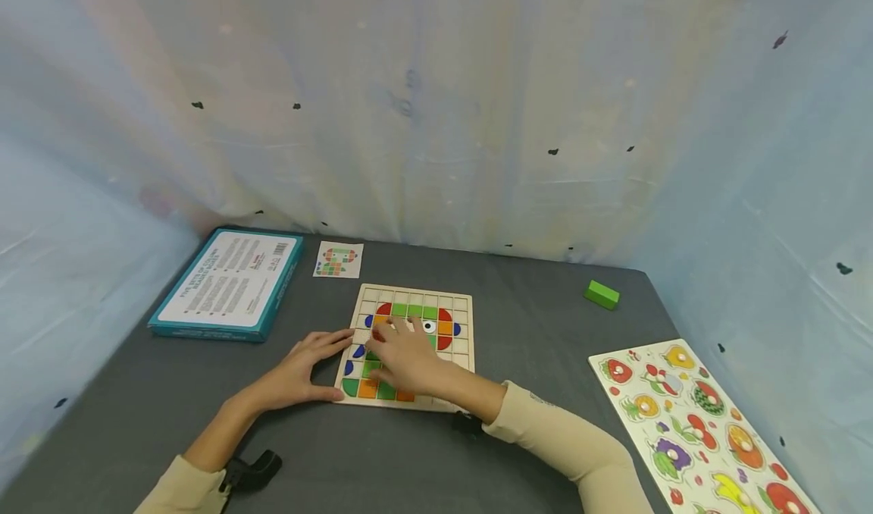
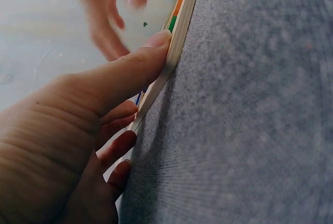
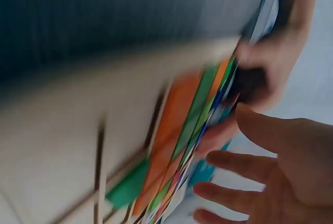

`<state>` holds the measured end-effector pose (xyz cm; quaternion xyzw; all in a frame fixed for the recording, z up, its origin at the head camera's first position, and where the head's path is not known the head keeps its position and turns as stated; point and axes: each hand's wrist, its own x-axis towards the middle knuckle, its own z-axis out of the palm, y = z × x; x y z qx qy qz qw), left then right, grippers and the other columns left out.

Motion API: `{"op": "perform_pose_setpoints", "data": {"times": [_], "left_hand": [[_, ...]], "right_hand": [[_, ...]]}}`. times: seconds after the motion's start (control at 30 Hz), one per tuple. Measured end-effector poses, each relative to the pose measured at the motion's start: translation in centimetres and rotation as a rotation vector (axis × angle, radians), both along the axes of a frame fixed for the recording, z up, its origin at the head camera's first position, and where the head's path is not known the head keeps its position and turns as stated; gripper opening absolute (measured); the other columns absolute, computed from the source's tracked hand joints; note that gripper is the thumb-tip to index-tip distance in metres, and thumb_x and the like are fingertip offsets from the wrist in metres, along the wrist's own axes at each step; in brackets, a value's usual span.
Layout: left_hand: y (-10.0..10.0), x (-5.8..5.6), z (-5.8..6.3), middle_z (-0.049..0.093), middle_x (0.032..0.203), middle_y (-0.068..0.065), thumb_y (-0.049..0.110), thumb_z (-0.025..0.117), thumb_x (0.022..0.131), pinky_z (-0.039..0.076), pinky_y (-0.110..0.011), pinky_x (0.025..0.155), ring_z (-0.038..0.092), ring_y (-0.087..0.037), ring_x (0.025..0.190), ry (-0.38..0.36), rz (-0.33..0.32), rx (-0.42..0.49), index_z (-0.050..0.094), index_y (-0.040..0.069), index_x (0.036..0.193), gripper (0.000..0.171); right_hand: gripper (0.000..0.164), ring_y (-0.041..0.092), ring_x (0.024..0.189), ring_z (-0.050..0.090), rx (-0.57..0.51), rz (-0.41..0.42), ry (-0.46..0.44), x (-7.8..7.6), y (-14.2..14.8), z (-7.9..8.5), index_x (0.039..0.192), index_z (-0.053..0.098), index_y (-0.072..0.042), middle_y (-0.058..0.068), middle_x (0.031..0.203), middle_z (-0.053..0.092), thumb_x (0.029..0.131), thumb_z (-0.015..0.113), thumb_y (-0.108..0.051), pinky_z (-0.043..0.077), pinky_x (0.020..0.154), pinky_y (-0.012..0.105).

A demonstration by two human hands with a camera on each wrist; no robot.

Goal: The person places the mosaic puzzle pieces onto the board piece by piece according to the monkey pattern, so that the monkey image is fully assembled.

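Observation:
A square wooden grid board [image 1: 461, 349] lies on the dark table, with red, green, orange and blue pieces and an eye piece [image 1: 429, 326] set in its cells. At the board's lower left, my left hand [image 1: 300, 374] touches its edge; the left wrist view shows the thumb at a corner and the other fingertips along the side. Over the pieces on the left half of the board hovers my right hand [image 1: 407, 358], fingers spread. In the right wrist view, nothing sits between the fingers of the right hand [image 3: 276, 172]. Some pieces are hidden beneath it.
Behind the board lies a small pattern card [image 1: 338, 259]. A teal box [image 1: 228, 279] stands at the left. Toward the right are a green block [image 1: 602, 294] and a fruit puzzle board [image 1: 682, 415] at the table's edge. Pale curtains [image 1: 436, 120] enclose the table.

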<state>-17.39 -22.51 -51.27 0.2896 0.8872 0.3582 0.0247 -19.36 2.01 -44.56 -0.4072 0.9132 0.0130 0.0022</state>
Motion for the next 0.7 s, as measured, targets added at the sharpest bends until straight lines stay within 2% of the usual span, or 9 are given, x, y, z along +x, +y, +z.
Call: {"op": "perform_pose_setpoints", "data": {"times": [0.1, 0.27, 0.47, 0.63, 0.7], "left_hand": [[-0.1, 0.0, 0.1, 0.037, 0.157, -0.008, 0.051, 0.082, 0.078, 0.029, -0.063, 0.096, 0.035, -0.028, 0.132, 0.009, 0.001, 0.001, 0.043, 0.008, 0.152, 0.094], [0.0, -0.3, 0.1, 0.037, 0.158, -0.006, 0.053, 0.081, 0.078, 0.028, -0.063, 0.098, 0.035, -0.025, 0.133, -0.001, 0.001, -0.004, 0.041, 0.011, 0.153, 0.095], [0.0, -0.1, -0.1, 0.038, 0.157, -0.007, 0.052, 0.081, 0.078, 0.028, -0.064, 0.097, 0.035, -0.028, 0.133, 0.015, 0.003, -0.006, 0.042, 0.009, 0.153, 0.095], [-0.2, 0.0, -0.2, 0.039, 0.156, -0.009, 0.051, 0.081, 0.078, 0.031, -0.063, 0.095, 0.037, -0.028, 0.131, 0.033, 0.013, -0.014, 0.041, 0.009, 0.153, 0.094], [-0.2, 0.0, -0.1, 0.039, 0.156, -0.008, 0.052, 0.082, 0.078, 0.031, -0.062, 0.095, 0.037, -0.027, 0.130, 0.025, 0.018, -0.013, 0.041, 0.010, 0.153, 0.095]], "right_hand": [[0.063, 0.031, 0.146, 0.028, 0.103, 0.031, 0.021, 1.5, 0.1, -0.5, 0.145, 0.055, -0.024, 0.001, 0.155, 0.043, 0.096, 0.051, -0.063, 0.023, 0.111, 0.062], [0.068, 0.028, 0.150, 0.019, 0.105, 0.060, -0.015, 1.8, 0.0, -1.3, 0.152, 0.046, -0.021, -0.001, 0.160, 0.035, 0.100, 0.038, -0.064, 0.016, 0.113, 0.062], [0.065, 0.028, 0.151, 0.017, 0.068, 0.087, -0.102, 1.5, -0.1, -1.0, 0.152, 0.045, -0.019, -0.001, 0.161, 0.030, 0.102, 0.036, -0.060, 0.014, 0.114, 0.062], [0.062, 0.031, 0.151, 0.014, 0.024, 0.095, -0.070, 1.3, 0.5, -1.0, 0.149, 0.049, -0.021, 0.004, 0.163, 0.025, 0.102, 0.038, -0.059, 0.014, 0.114, 0.062], [0.059, 0.033, 0.151, 0.013, -0.010, 0.072, -0.057, 1.2, 1.3, -0.8, 0.147, 0.052, -0.022, 0.006, 0.164, 0.024, 0.102, 0.040, -0.058, 0.014, 0.114, 0.062]]}}
